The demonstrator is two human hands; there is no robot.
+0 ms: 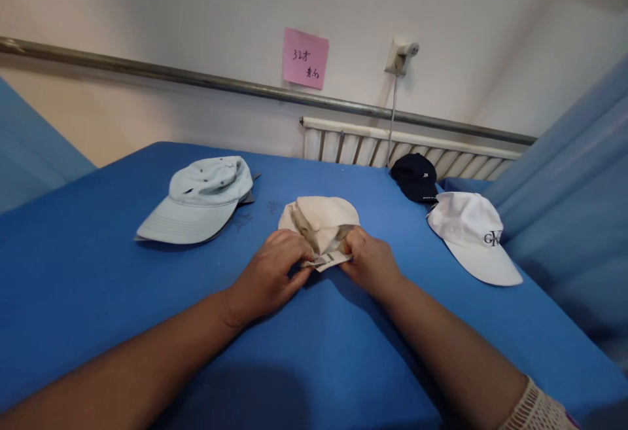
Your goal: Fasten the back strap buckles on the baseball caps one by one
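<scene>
Head view: cream cap — on the blue bed, between both hands, strap edge toward the wearer and running crosswise, left hand and right hand pinching opposite ends, neither clearly nearer.

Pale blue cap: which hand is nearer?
Left. The left hand is right of the pale blue cap and closer to the wearer, pinching the cream cap; the right hand is farther right, on the cream cap's other side.
</scene>
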